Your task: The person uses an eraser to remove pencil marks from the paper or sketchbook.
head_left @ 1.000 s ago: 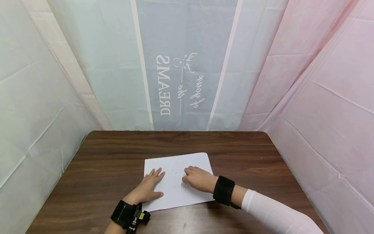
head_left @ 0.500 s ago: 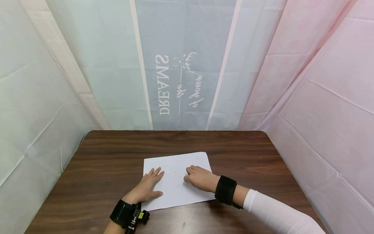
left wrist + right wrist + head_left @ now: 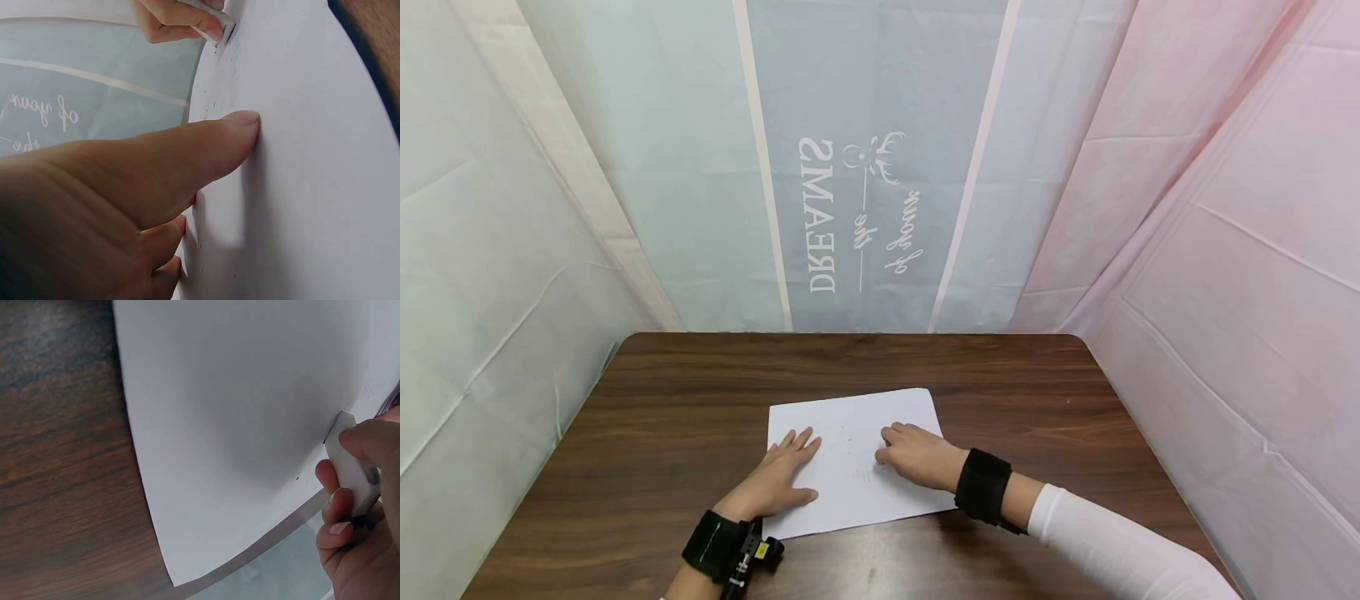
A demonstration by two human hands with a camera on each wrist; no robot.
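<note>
A white sheet of paper (image 3: 857,508) lies slightly turned on the brown table. My left hand (image 3: 775,482) rests on its left part with fingers spread and thumb straight. My right hand (image 3: 922,457) pinches a white eraser (image 3: 350,465) between thumb and curled fingers. In the right wrist view, one darkened end of the eraser meets the paper; in the head view the hand hides it. Faint grey pencil strokes (image 3: 863,477) show just left of the right hand. Small dark crumbs dot the paper between both hands in the left wrist view.
The wood-grain table (image 3: 662,450) extends around the paper on all sides. Hanging cloth (image 3: 880,250) with mirrored lettering stands behind it, and pale cloths close off both sides. A black strap (image 3: 718,546) with a small camera circles the left wrist.
My right hand has shifted slightly right across the paper with the eraser, uncovering more of the faint pencil strokes. The left hand holds its place.
</note>
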